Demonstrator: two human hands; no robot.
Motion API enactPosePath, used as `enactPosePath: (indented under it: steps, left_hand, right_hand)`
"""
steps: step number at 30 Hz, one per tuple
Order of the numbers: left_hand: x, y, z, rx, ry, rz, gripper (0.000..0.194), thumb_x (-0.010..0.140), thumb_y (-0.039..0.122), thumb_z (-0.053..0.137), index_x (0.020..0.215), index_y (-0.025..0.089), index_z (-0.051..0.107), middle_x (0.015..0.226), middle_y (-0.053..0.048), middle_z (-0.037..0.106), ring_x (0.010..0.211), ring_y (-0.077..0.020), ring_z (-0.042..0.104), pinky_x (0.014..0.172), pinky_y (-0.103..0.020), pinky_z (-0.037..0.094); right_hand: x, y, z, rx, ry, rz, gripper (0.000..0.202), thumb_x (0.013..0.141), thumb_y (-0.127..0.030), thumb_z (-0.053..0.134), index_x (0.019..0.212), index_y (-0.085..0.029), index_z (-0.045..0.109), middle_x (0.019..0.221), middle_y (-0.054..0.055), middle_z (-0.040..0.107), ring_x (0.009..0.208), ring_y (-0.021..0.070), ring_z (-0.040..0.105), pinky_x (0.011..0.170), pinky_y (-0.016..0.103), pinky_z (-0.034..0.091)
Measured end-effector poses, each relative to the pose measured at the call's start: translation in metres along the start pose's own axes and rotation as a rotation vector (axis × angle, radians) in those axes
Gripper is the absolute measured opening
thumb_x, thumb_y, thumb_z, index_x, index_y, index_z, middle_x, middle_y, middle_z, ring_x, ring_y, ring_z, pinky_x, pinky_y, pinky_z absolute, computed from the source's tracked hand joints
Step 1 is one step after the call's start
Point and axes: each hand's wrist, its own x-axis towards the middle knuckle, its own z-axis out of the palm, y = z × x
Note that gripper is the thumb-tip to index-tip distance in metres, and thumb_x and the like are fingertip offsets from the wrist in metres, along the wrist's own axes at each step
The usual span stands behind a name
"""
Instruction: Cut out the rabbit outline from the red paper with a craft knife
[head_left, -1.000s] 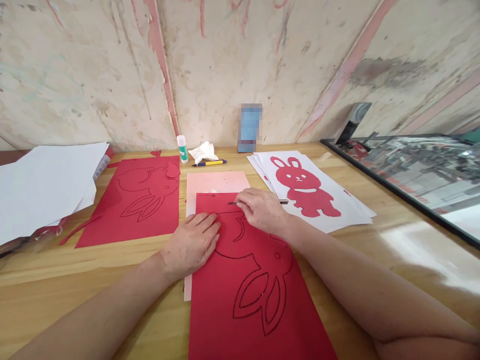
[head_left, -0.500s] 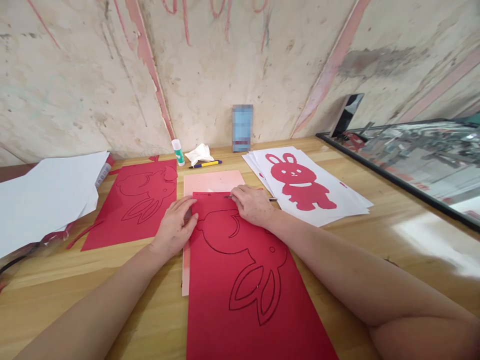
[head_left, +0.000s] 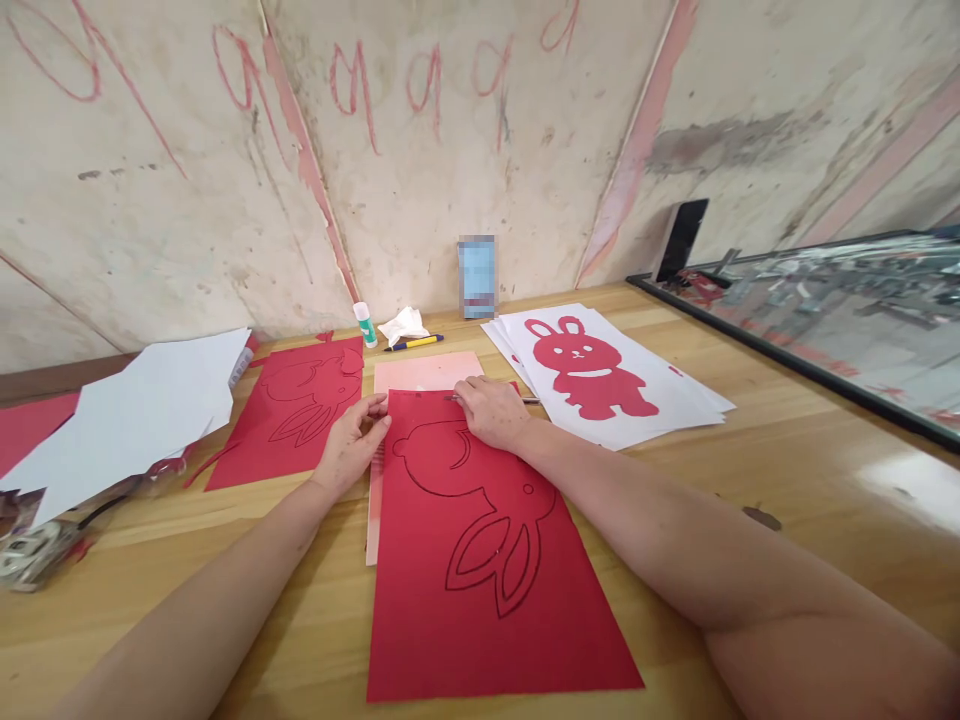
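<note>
A red sheet of paper (head_left: pixel 442 640) with a rabbit outline drawn in black lies before me, its far part over a pink board (head_left: pixel 427 370). My right hand (head_left: pixel 491 410) is closed round a slim metal craft knife (head_left: pixel 531 401), resting near the sheet's top edge. The knife's thin tip shows left of the fingers, its back end to their right. At the sheet's upper left edge, my left hand (head_left: pixel 352 440) holds the paper with curved fingers and thumb.
Left lie another red sheet with a rabbit outline (head_left: pixel 289 400) and white papers (head_left: pixel 157 400). Behind stand a glue stick (head_left: pixel 365 325), a crumpled tissue (head_left: pixel 405 325), a yellow-blue pen (head_left: pixel 414 343) and a blurred phone-like object (head_left: pixel 478 278). Right are white sheets with a red rabbit cutout (head_left: pixel 596 370).
The view has tilted up and shifted, showing more wall and the sheet's near edge. Both hands stay at the top of the red sheet; the knife remains in my right hand.
</note>
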Motion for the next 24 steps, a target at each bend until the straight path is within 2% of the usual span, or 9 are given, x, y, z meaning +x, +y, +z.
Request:
enactPosePath:
  steps: [4,10,16,18,21,24]
  left_hand:
    - [0.000,0.004,0.000,-0.021,0.000,-0.027,0.045,0.080,0.040,0.053,0.118,0.014,0.053,0.090,-0.003,0.060,0.077,-0.0139,0.057,0.077,-0.028,0.047]
    - [0.006,0.010,-0.002,-0.048,-0.032,-0.074,0.055,0.071,0.042,0.061,0.118,0.014,0.052,0.085,0.000,0.060,0.076,-0.0144,0.056,0.078,-0.029,0.044]
    - [0.012,0.024,0.000,-0.097,-0.035,-0.205,0.063,0.065,0.035,0.070,0.121,0.013,0.051,0.070,0.002,0.063,0.066,-0.0157,0.057,0.071,-0.030,0.044]
    - [0.013,0.026,0.005,-0.140,-0.030,-0.246,0.056,0.063,0.033,0.072,0.115,0.015,0.057,0.067,0.002,0.063,0.065,-0.0164,0.059,0.069,-0.029,0.045]
    - [0.013,0.028,0.014,-0.222,-0.031,-0.302,0.036,0.060,0.030,0.074,0.092,0.016,0.066,0.065,-0.001,0.065,0.066,-0.0187,0.062,0.067,-0.029,0.047]
    - [0.011,0.031,0.019,-0.309,-0.028,-0.349,0.024,0.057,0.029,0.075,0.075,0.016,0.067,0.060,-0.001,0.065,0.064,-0.0203,0.063,0.063,-0.029,0.049]
  right_hand:
    - [0.001,0.000,-0.001,0.009,-0.018,0.002,0.027,0.091,-0.019,0.034,0.102,-0.014,0.059,0.100,0.012,0.064,0.093,0.0221,0.056,0.071,0.031,0.039]
    - [0.002,0.000,0.001,0.027,-0.019,0.009,0.027,0.089,-0.017,0.035,0.103,-0.015,0.058,0.101,0.011,0.064,0.094,0.0227,0.056,0.073,0.032,0.041]
    - [0.003,0.002,0.004,0.046,-0.021,-0.003,0.027,0.090,-0.019,0.034,0.104,-0.016,0.057,0.102,0.012,0.064,0.096,0.0240,0.056,0.074,0.033,0.042]
    - [0.004,0.003,0.004,0.053,-0.023,-0.001,0.028,0.090,-0.020,0.034,0.105,-0.015,0.057,0.103,0.012,0.064,0.096,0.0240,0.056,0.074,0.033,0.042]
    - [0.005,0.003,0.005,0.065,-0.026,0.001,0.028,0.091,-0.021,0.034,0.104,-0.016,0.058,0.103,0.012,0.065,0.096,0.0234,0.057,0.074,0.032,0.041]
    - [0.004,0.004,0.002,0.080,-0.018,0.012,0.026,0.091,-0.023,0.036,0.104,-0.017,0.058,0.104,0.011,0.065,0.097,0.0223,0.057,0.074,0.031,0.041]
